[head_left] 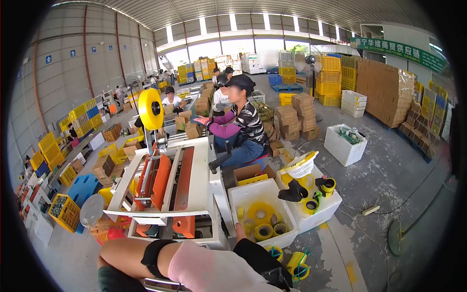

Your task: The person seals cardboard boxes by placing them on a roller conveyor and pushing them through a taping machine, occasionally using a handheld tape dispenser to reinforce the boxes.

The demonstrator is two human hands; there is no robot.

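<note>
Across the bottom lies a bent bare arm with a black band and a pink sleeve [194, 265]; my left hand is out of the picture. A small strip of skin, seemingly part of my right hand [240, 232], shows above black cloth at the near edge of a white foam box [287, 239]. Its fingers cannot be made out. Inside the box are several rolls of yellow tape [263, 232]. Just ahead stands a white carton-sealing machine [200, 168] with orange plates and a large yellow tape roll [151, 109] on top.
A seated co-worker [238, 121] handles cartons on the conveyor beyond the machine. To the right, a foam box holds a white basket [300, 168], black gloves [293, 191] and tape rolls. More tape rolls [297, 266] lie on the floor. Stacked cartons [304, 109] stand behind.
</note>
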